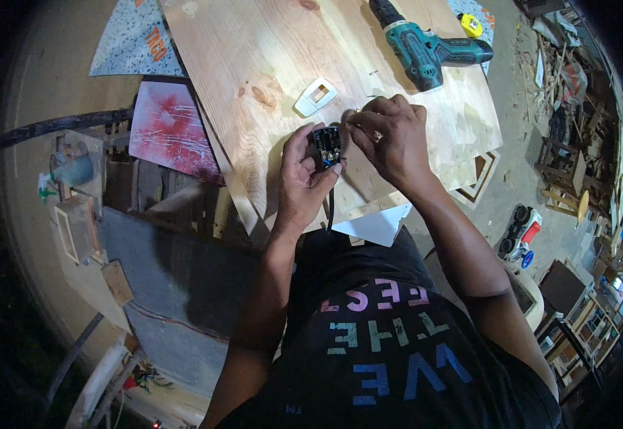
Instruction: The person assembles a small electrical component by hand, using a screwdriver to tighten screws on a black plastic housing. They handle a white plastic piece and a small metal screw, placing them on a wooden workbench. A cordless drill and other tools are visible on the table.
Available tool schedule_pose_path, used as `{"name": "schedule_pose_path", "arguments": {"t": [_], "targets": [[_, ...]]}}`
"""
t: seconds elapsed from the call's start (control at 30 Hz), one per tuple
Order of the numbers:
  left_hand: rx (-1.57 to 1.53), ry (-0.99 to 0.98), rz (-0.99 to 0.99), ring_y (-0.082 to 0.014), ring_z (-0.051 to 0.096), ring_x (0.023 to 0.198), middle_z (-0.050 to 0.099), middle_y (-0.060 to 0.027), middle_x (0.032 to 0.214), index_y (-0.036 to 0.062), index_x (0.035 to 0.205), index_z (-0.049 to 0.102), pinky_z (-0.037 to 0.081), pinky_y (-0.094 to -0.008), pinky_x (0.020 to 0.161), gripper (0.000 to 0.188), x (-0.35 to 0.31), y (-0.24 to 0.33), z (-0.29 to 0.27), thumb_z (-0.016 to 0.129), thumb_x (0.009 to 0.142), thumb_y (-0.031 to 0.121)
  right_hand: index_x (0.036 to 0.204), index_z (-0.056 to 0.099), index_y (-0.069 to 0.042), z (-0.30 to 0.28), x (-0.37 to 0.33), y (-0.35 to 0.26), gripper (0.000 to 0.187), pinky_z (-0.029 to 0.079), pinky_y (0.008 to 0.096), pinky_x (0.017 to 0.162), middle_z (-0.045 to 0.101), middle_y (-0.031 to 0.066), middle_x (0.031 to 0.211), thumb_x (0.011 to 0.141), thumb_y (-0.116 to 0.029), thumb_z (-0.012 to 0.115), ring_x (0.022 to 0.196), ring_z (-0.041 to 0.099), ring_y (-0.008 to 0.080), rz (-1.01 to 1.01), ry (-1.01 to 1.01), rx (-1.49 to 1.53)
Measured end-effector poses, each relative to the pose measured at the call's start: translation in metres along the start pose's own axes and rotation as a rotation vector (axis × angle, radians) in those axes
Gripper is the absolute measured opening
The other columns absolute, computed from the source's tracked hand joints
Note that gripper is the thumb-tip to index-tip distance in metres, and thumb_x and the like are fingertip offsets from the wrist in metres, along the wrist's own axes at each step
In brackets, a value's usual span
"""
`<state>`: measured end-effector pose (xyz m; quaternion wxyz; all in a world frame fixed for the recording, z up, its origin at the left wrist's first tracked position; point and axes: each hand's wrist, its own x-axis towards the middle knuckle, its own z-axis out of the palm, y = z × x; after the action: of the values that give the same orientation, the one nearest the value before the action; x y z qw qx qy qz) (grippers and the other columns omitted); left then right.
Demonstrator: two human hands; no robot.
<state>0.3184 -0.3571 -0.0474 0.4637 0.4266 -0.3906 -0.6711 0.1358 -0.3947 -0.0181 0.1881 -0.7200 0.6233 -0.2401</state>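
Observation:
My left hand [303,171] is closed around a small open black electrical housing [327,145]. Metal terminals and a bit of blue wire show inside it, and a black cable [331,207] hangs down from its lower end. Just to the right, my right hand [396,139] is held in a pinch above the wooden board. A tiny brass-coloured glint shows at its fingers, too small to name. On the board beyond the housing lies a white plastic cover [315,97] with a rectangular opening.
The pale wooden board [254,43] bears a teal cordless drill [426,53] at its far right, near a yellow tape measure [471,26]. A white panel [372,225] lies at the near edge. Left stands a red scratched sheet [172,129]; scrap wood [561,100] is piled right.

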Motion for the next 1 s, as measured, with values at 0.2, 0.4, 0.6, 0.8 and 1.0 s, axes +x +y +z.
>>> {"name": "schedule_pose_path", "arguments": {"t": [0.2, 0.4, 0.6, 0.8, 1.0], "targets": [[0.117, -0.096, -0.014, -0.0233, 0.060, 0.123, 0.039, -0.0183, 0.155, -0.0027, 0.131, 0.052, 0.054, -0.0344, 0.101, 0.046, -0.003, -0.007, -0.003, 0.063, 0.088, -0.015, 0.094, 0.078, -0.007, -0.006, -0.018, 0.006, 0.014, 0.048, 0.0334, 0.079, 0.069, 0.0057, 0.089, 0.082, -0.014, 0.081, 0.083, 0.061, 0.0186, 0.225, -0.041, 0.703], [0.229, -0.089, 0.004, -0.0211, 0.060, 0.121, 0.044, -0.0184, 0.152, -0.0043, 0.122, 0.058, 0.053, -0.0317, 0.098, 0.031, -0.002, -0.002, 0.003, 0.065, 0.091, -0.006, 0.094, 0.077, -0.003, 0.002, -0.031, 0.011, 0.012, 0.050, 0.0319, 0.079, 0.067, 0.0072, 0.088, 0.084, -0.010, 0.079, 0.084, 0.061, 0.0166, 0.242, -0.021, 0.818], [0.374, -0.008, 0.061, -0.0232, 0.062, 0.116, 0.059, -0.0207, 0.135, -0.0061, 0.104, 0.066, 0.054, -0.0325, 0.093, 0.017, 0.004, -0.004, 0.006, 0.065, 0.095, 0.008, 0.096, 0.076, -0.002, 0.009, -0.037, 0.004, 0.012, 0.050, 0.0322, 0.074, 0.065, 0.0083, 0.087, 0.087, -0.009, 0.077, 0.079, 0.061, 0.0169, 0.218, -0.011, 0.794], [0.387, -0.023, 0.029, -0.0222, 0.065, 0.110, 0.062, -0.0204, 0.131, -0.0062, 0.099, 0.067, 0.054, -0.0319, 0.091, 0.014, 0.003, -0.004, 0.006, 0.064, 0.095, 0.007, 0.099, 0.075, -0.002, 0.003, -0.037, 0.005, 0.014, 0.051, 0.0350, 0.074, 0.066, 0.0101, 0.087, 0.087, -0.009, 0.075, 0.078, 0.064, 0.0230, 0.105, -0.055, 0.681], [0.264, -0.067, -0.054, -0.0174, 0.070, 0.088, 0.062, -0.0191, 0.129, -0.0074, 0.098, 0.066, 0.057, -0.0289, 0.076, 0.013, 0.004, 0.000, 0.007, 0.062, 0.097, 0.005, 0.099, 0.074, -0.002, -0.010, -0.022, 0.025, 0.016, 0.054, 0.0377, 0.075, 0.072, 0.0128, 0.090, 0.085, -0.008, 0.075, 0.086, 0.069, 0.0299, -0.251, -0.084, 0.425]]}}
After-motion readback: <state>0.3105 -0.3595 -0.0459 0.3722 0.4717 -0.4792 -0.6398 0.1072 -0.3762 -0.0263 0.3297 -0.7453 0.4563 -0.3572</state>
